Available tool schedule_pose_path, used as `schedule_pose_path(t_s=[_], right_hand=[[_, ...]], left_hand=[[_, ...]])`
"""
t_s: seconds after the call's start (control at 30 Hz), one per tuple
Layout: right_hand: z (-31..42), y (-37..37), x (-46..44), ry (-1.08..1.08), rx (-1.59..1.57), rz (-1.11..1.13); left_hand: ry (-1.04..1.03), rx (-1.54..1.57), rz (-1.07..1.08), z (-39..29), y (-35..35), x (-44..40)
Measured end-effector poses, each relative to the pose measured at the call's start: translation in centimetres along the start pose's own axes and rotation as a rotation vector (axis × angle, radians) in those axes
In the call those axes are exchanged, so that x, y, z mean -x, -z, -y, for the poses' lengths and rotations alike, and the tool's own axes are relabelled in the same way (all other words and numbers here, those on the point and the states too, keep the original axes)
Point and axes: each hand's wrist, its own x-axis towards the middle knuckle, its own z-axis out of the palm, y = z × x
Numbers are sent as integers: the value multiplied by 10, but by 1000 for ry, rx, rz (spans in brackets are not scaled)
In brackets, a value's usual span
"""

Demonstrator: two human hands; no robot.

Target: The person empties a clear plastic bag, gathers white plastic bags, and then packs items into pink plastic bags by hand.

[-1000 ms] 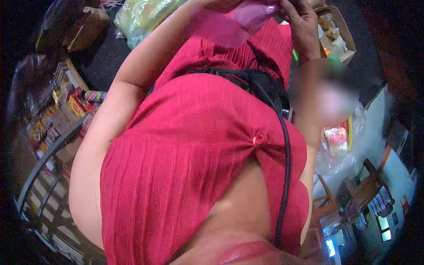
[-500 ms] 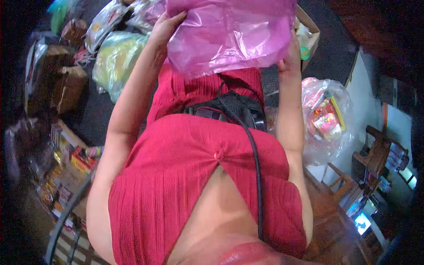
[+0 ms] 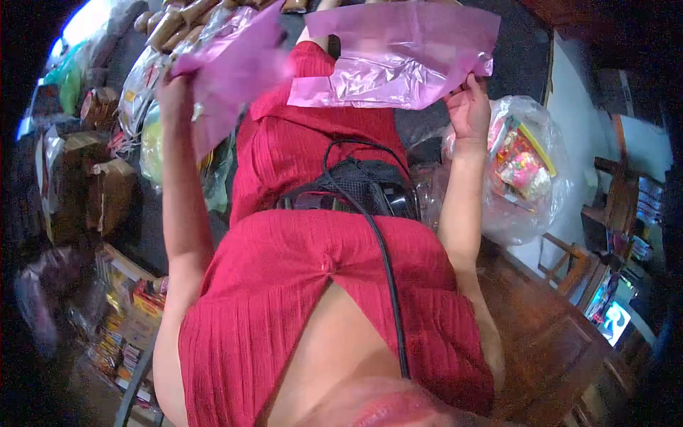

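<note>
Our hands are raised and well apart, each closed on pink plastic. Our left hand (image 3: 175,87) is nearly shut, gripping the edge of one pink piece (image 3: 235,75); its fingers are too blurred to tell apart. Our right hand (image 3: 468,114) turns its palm partly toward us, fingers loosely curled, its fingertips pinching a lower corner of the other pink piece (image 3: 398,50).

Half a second ago we had one broad pink spread between both hands; now we see two pieces with a gap between them, and our hands are farther apart. The left piece hangs slanting and blurred, while the right one stretches sideways, creased and shiny, in front of our lap.

Between our forearms lie our red dress (image 3: 320,249) and a black pouch (image 3: 366,186) at the waist, with a black cord (image 3: 388,270) looping over it. Just beside our right forearm is a clear bag (image 3: 548,206) of colourful items. Past our left forearm are a yellow-green bag (image 3: 151,153), now partly hidden, and, farther out, a cardboard box (image 3: 110,192). Beyond our left hand, brown bundles (image 3: 171,32) have come into view.
</note>
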Motion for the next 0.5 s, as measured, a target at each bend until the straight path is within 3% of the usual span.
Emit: schedule_pose_path(t_s=[0.07,0.17,0.2,0.27,0.3,0.33,0.37,0.4,0.43,0.47,0.5], right_hand=[[7,7,-2,18,13,-20],[14,8,-11,131,50,27],[16,10,-13,135,45,21],[25,-4,-10,235,142,1],[29,-4,-9,150,68,14],[35,-8,-6,156,65,11],[40,-17,0,128,101,-1],[44,-25,5,100,136,-10],[46,-34,8,87,100,40],[45,-41,7,92,96,46],[45,-47,5,104,80,76]], left_hand=[[13,119,-44,-25,22,-5],[-129,-411,80,-59,32,-6],[-132,-414,88,-66,21,-2],[-292,-783,257,-90,-21,18],[-411,-848,363,-84,-33,17],[-183,-770,531,-102,-54,28],[-176,-588,619,-88,-66,24],[208,-305,566,-99,-95,38],[70,-258,677,-91,-105,39],[163,-152,819,-84,-115,37],[18,-236,856,-75,-127,39]])
